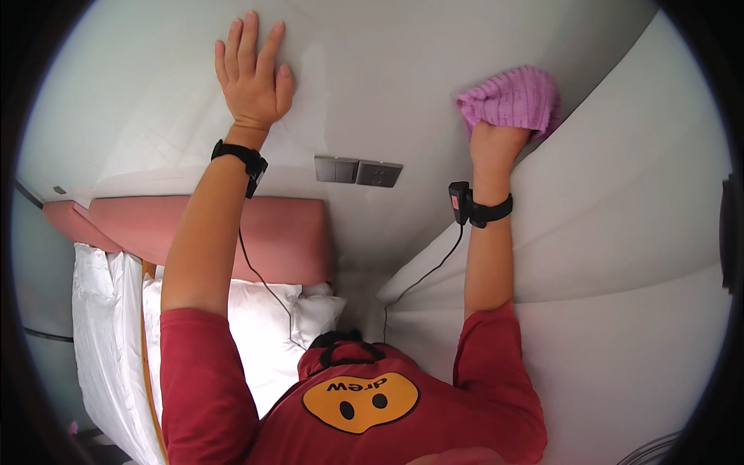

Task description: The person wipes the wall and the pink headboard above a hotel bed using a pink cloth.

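Note:
My left hand (253,78) lies flat against the pale wall (383,75) with its fingers spread and nothing in it. Over on the right, my right hand (499,142) has hold of a purple ribbed cloth (514,99), which covers the fingers. The cloth is against the wall, close to the edge of the white curtain (610,232). Below and between the hands, a grey switch plate (336,170) and a grey socket plate (380,174) sit side by side on the wall.
A pink padded headboard (285,238) stands against the wall at lower left, with white pillows (261,325) below it. White bedding (110,337) is farther left. Thin cables run from the black wrist devices (460,203) on both arms. The curtain hangs along the right side.

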Demonstrator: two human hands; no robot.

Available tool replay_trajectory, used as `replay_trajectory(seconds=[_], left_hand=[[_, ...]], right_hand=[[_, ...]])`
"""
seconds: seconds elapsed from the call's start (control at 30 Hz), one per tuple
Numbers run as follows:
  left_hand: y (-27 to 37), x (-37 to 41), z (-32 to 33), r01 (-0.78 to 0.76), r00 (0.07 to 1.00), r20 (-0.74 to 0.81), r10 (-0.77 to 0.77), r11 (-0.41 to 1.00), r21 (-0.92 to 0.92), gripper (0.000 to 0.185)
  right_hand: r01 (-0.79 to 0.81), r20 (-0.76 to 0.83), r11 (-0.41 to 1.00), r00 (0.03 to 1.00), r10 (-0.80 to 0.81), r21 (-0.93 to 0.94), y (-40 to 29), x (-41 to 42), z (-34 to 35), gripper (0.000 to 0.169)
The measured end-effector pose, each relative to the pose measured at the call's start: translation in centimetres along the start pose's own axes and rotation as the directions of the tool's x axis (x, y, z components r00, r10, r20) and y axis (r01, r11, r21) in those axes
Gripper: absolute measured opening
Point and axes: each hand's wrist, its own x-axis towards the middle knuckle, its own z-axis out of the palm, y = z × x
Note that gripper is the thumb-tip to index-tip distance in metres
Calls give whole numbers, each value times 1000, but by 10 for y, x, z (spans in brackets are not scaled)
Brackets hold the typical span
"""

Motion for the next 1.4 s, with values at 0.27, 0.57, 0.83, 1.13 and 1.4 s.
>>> replay_trajectory(seconds=[0.27,0.57,0.83,1.13,1.4], left_hand=[[4,0,-26,24,1000,13,-24,1000,-13,56],[-2,8,-22,43,999,11,-43,999,3,56],[-5,15,-21,31,1000,0,-31,999,-26,56],[-6,14,-25,35,999,24,-35,999,-4,56],[-3,19,-19,49,999,22,-48,999,-20,55]], right_hand=[[305,-84,936,943,-323,-175,-13,136,2,29],[163,293,969,950,-104,-183,-16,144,-29,37],[338,326,938,898,-297,-77,-58,147,-34,36],[336,191,942,926,-327,-17,-36,148,-36,29],[221,30,974,974,-223,45,-35,122,-23,45]])
